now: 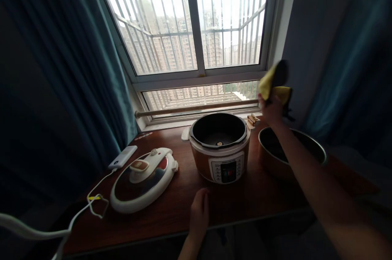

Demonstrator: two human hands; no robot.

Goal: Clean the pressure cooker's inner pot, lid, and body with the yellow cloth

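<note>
My right hand [272,111] is raised at the right and grips a yellow and dark cloth [267,83], partly blurred by motion. Below that arm stands a wide dark pot [322,153], which the forearm partly covers. My left hand [199,213] is by the table's front edge, its fingers curled together and nothing visible in them. Just beyond it is an electric pressure cooker [202,158], lidless, its dark inside showing and its control panel facing me. The cooker's white-rimmed lid [139,205] lies on the table to the left, handle up.
A white power bank [123,157] with a white cable [80,213] lies left of the lid on the wooden table [180,207]. Behind the cooker a wooden rod [196,108] spans the barred window. A small brown object [252,119] sits by the sill. Blue curtains [76,56] hang on both sides.
</note>
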